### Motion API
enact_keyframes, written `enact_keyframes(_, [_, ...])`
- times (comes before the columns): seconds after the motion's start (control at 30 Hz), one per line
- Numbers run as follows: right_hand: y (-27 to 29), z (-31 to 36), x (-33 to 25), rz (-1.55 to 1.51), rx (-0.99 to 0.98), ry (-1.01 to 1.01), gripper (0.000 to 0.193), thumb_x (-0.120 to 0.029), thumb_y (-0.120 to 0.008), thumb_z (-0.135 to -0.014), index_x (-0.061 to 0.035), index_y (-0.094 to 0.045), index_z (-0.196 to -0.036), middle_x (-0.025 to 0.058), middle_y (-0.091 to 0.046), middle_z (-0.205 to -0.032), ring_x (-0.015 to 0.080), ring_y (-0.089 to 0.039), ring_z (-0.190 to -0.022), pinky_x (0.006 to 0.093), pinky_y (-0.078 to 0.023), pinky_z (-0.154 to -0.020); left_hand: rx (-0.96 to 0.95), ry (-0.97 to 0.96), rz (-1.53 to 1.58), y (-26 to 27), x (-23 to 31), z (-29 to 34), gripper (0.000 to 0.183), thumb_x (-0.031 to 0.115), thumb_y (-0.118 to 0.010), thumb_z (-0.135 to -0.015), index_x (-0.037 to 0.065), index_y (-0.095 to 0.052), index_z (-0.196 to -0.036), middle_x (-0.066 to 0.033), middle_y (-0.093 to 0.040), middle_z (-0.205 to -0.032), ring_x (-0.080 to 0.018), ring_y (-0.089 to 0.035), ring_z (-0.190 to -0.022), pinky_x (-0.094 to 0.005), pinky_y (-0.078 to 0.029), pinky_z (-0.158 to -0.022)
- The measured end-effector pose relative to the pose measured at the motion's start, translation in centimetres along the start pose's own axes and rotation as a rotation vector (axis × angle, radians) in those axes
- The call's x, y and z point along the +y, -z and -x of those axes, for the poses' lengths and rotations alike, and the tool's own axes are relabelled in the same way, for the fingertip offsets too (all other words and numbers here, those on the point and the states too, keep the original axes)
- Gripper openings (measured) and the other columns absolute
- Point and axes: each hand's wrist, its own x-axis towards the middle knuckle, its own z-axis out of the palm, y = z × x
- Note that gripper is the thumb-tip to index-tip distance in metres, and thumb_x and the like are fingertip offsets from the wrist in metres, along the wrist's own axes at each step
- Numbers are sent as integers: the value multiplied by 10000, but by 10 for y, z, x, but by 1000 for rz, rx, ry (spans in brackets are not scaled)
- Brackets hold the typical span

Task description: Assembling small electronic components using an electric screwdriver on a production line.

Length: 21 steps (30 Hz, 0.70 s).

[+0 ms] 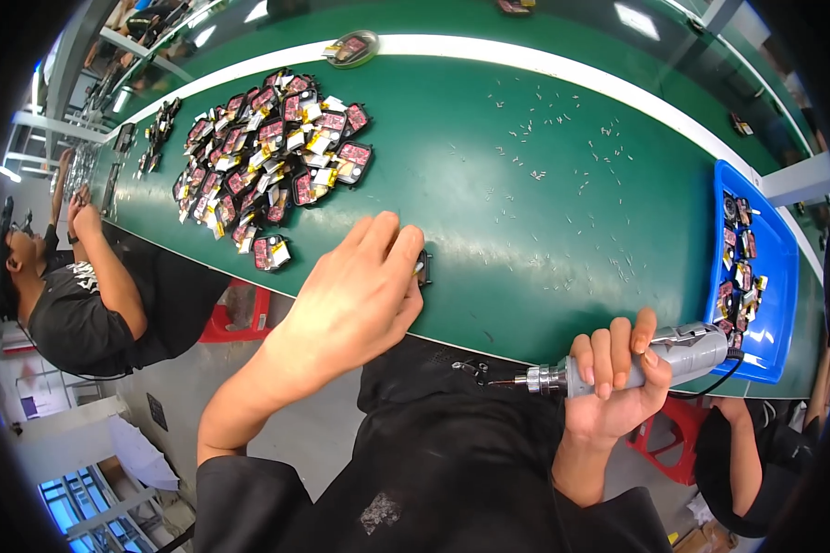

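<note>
My left hand is closed over a small black-cased electronic unit near the front edge of the green worktable. Most of that unit is hidden under the fingers. In my right hand is a grey electric screwdriver, its bit pointing left past the table edge, apart from the unit. Left of my left hand lies a big heap of similar open units, with pink-red boards, white blocks and yellow tape. One unit sits at the heap's near edge.
Many tiny screws are scattered across the table's middle and right. A blue tray holding several units stands at the right. At the far edge is a round dish. Co-workers sit at both sides, with red stools.
</note>
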Motion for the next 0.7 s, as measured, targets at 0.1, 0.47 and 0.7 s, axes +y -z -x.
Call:
enact_keyframes(0.1, [0,1,-1,5,7,-1,87,-162,-499,-843,-88,-453,-847,9,-388,-552,120,-383,-456,299,-372,-532,37,96,-60,0,2,5,253,-52,-639,-723,-3,-437,-868,-150,-439,-814,-343,-503,-739,-433,-415,-653])
enact_keyframes(0.47, [-1,11,3,-14,-18,-56,87,-161,-489,-848,-79,-461,-859,17,-402,-569,131,-394,-465,316,-391,-561,88,-89,-67,-4,-6,15,302,-83,-650,-722,-36,-574,-1011,-127,-592,-971,-312,-592,-854,-378,-491,-722])
enact_keyframes(0.7, [-24,29,37,61,23,-245,130,-197,-516,-850,-83,-457,-866,30,-432,-645,155,-450,-554,325,-401,-636,165,-236,-33,-29,12,19,340,-96,-682,-657,-58,-597,-984,-129,-608,-963,-298,-616,-860,-367,-525,-695])
